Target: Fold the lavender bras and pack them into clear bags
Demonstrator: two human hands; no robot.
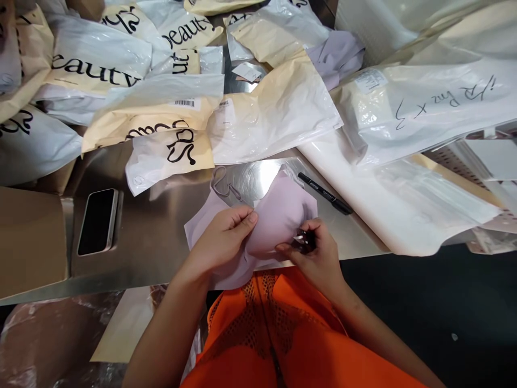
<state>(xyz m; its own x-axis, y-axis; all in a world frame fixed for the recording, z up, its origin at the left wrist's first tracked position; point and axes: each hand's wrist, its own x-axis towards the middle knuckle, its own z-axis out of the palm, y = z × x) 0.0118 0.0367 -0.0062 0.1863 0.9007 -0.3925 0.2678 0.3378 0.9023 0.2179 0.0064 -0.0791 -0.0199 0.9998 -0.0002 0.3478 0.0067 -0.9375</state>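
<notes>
A lilac padded bra (278, 213) lies at the near edge of a shiny metal table (161, 237), its thin strap looped toward the table's middle. My left hand (220, 237) pinches the garment's left side, fingers curled onto the fabric. At the lower right edge of the cup, my right hand (317, 253) grips a small dark object pressed against the fabric; what it is cannot be made out. Both hands rest on the garment above my orange clothing.
A black marker (325, 193) lies just right of the garment. A phone (97, 221) lies face up at the left beside a cardboard box (30, 237). Several cream and white printed plastic bags (161, 116) cover the far side; large clear bags (424, 108) pile at the right.
</notes>
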